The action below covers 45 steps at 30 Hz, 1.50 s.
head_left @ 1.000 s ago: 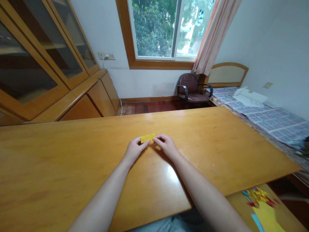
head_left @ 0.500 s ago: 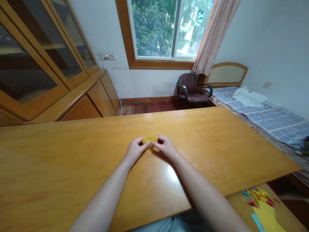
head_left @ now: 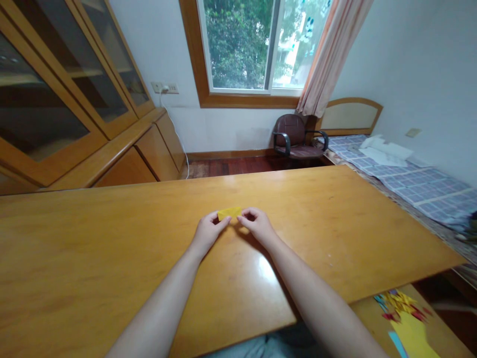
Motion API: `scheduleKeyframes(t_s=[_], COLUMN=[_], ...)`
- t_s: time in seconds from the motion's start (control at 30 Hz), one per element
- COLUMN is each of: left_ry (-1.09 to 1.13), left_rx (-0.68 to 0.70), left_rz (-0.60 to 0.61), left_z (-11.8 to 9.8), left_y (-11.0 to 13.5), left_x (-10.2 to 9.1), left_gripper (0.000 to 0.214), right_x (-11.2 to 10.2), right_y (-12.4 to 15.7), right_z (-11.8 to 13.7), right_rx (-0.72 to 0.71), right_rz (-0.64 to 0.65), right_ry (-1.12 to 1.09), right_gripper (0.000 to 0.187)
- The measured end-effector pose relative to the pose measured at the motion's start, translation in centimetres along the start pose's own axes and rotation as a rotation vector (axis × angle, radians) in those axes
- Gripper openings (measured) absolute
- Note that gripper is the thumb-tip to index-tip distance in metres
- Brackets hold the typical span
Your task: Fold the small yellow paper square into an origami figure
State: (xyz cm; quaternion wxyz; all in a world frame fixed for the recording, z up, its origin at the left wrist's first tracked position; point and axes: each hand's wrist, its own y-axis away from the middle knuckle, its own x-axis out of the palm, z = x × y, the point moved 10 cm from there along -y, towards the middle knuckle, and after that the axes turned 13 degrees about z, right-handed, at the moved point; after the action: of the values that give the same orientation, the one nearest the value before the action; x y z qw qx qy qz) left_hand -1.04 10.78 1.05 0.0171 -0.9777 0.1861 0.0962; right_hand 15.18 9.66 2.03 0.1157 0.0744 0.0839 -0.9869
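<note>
A small folded strip of yellow paper (head_left: 228,213) is held just above the wooden table (head_left: 112,238), near its middle. My left hand (head_left: 207,231) pinches the strip's left end with thumb and forefinger. My right hand (head_left: 257,226) pinches its right end, fingers curled close together. Both hands meet at the paper, and both forearms reach in from the bottom edge of the view.
Coloured paper scraps and sheets (head_left: 404,315) lie on a lower surface at the bottom right. A wooden cabinet with glass doors (head_left: 67,99) stands at the left. Beyond the table are a brown armchair (head_left: 296,136), a window, and a bed (head_left: 410,174) on the right.
The paper strip has tilted a little between my fingers and both hands have made small shifts. Their place over the table is the same.
</note>
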Motion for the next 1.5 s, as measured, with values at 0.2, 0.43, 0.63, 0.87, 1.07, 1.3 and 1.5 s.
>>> scheduleKeyframes(t_s=[0.2,0.43,0.63,0.87,1.07,1.3,1.5], left_ry=[0.037,0.019,-0.014,-0.079,-0.024,0.03,0.052], left_rx=[0.004,0.007,0.01,0.029,0.02,0.027,0.038], left_rz=[-0.051,-0.022,0.024,-0.041,-0.106,-0.109,-0.088], left_z=[0.8,0.1,-0.6,-0.6,-0.6,-0.7,-0.6], left_y=[-0.1,0.0,0.1,0.2,0.4,0.6,0.5], left_x=[-0.9,-0.3,0.3,-0.6,-1.4,-1.4,-1.2], left_gripper=[0.039,0.033,0.03,0.025,0.023,0.023,0.023], right_x=[-1.7,-1.0,-0.1,-0.5,-0.7,-0.8,-0.8], right_y=[0.2,0.0,0.0,0.0,0.0,0.1,0.0], right_z=[-0.9,-0.5,0.2,-0.2,-0.8,-0.9,-1.0], right_rx=[0.034,-0.013,-0.031,0.018,0.031,0.044,0.044], right_rz=[-0.13,-0.074,0.014,-0.017,-0.043,-0.04,-0.045], right_ry=[-0.107,-0.086,0.037,-0.011,-0.043,-0.061,-0.075], right_gripper=[0.021,0.021,0.021,0.023,0.026,0.026,0.026])
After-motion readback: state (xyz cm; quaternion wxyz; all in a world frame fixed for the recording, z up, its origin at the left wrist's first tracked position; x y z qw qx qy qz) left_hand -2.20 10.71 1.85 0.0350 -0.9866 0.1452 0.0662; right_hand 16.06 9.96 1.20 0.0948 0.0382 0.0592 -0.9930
